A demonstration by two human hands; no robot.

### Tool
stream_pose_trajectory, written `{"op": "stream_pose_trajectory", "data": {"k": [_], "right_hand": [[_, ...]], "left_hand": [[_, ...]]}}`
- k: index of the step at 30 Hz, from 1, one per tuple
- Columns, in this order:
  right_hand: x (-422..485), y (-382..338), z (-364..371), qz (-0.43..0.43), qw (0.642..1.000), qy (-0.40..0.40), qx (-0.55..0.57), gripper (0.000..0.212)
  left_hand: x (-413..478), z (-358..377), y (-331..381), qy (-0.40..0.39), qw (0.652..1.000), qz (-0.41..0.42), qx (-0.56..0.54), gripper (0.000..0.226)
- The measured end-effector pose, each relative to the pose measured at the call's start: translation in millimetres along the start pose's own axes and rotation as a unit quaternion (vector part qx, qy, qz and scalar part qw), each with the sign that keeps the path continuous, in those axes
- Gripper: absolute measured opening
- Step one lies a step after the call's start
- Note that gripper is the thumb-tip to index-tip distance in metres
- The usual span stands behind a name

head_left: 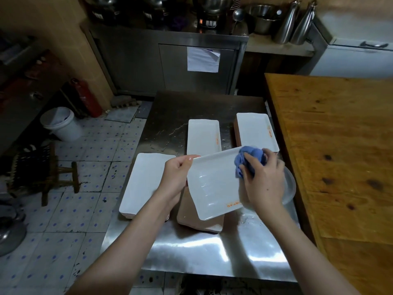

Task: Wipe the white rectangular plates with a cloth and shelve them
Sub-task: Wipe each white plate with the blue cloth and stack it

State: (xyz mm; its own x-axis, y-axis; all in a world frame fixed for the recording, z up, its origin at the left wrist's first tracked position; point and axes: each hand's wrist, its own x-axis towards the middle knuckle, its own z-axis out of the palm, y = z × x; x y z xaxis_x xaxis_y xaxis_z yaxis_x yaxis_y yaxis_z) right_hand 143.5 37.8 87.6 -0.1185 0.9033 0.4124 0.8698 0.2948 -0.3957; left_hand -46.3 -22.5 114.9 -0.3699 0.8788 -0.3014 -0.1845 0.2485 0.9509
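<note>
Fingers of left hand pinch far-left corner of white plate, held tilted above steel table. Right hand fingers curled round blue cloth, pressed on plate's far-right end. Brownish stack underneath, possibly face-down plates; hard to tell. Beyond it, other white plates lie on table.

White plates, orange print; blue cloth; white floor tiles, blue dots.
</note>
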Motion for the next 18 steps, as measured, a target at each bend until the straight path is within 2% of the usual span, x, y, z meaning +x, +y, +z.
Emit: {"op": "stream_pose_trajectory", "data": {"k": [4,8,13,15,18], "right_hand": [[-13,-21,7,-0.011,0.997,-0.025,0.067,0.036],[-32,-47,17,-0.099,0.987,-0.062,0.114,0.040],[-31,-42,18,-0.180,0.977,-0.076,0.085,0.029],[-23,-25,18,-0.174,0.981,-0.069,0.056,0.029],[-8,5,13,-0.108,0.993,-0.045,0.031,0.030]], "left_hand": [[2,5,-1,0.004,1.000,-0.016,-0.001,0.027],[6,12,-2,0.000,0.999,-0.036,-0.015,0.025],[7,7,-9,-0.004,0.998,-0.056,-0.020,0.029],[7,5,-11,-0.002,0.998,-0.053,-0.016,0.029],[6,-1,-12,-0.004,0.999,-0.042,-0.004,0.029]]}}
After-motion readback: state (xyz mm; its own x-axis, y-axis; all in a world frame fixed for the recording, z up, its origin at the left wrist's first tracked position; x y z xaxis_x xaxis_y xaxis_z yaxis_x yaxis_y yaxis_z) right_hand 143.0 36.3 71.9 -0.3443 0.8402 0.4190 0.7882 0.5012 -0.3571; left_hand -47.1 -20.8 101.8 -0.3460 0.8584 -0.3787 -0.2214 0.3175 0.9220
